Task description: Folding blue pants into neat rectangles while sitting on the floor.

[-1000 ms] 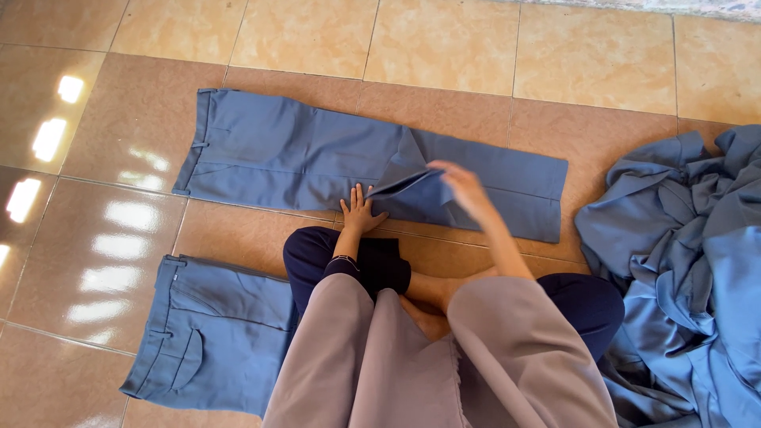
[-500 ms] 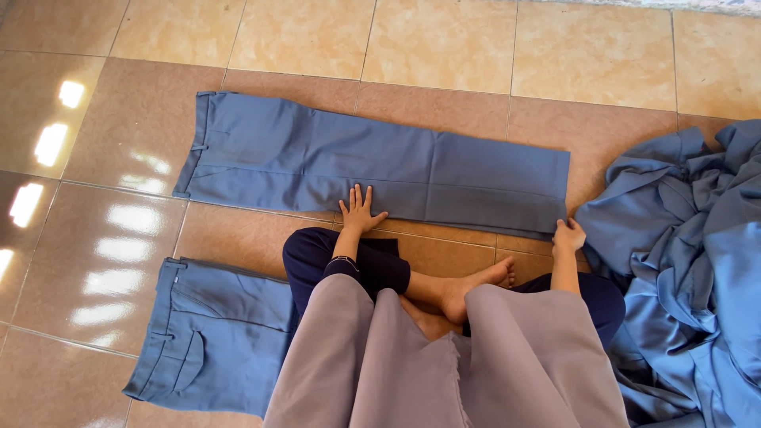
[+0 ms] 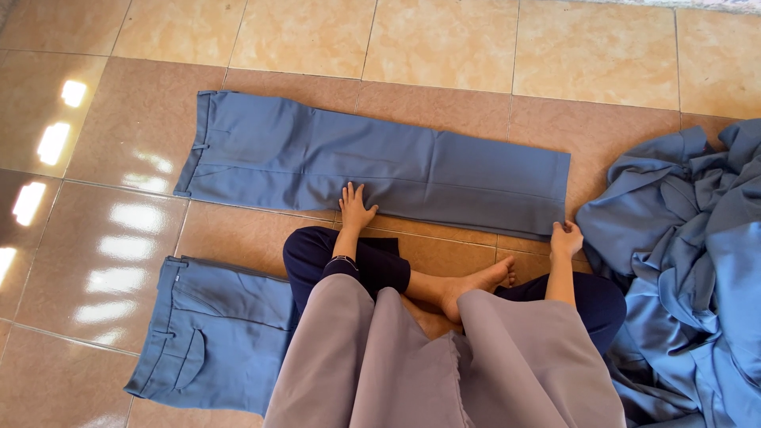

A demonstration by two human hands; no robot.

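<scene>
The blue trousers (image 3: 372,166) are lying flat on the floor (image 3: 444,40), long axis running left to right, with the left hand (image 3: 354,208) pressing open-palmed mid-leg and the right hand (image 3: 566,238) pinching the hem corner.

The right hand (image 3: 566,238) has smoothed the trousers (image 3: 372,162) flat to the hem.

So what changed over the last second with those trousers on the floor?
The right hand carried the folded-over flap out to the right, laid the leg flat, and now grips the hem corner of the trousers. The left hand stayed pressed flat on the near edge. The folded trousers and cloth pile are unchanged.
</scene>
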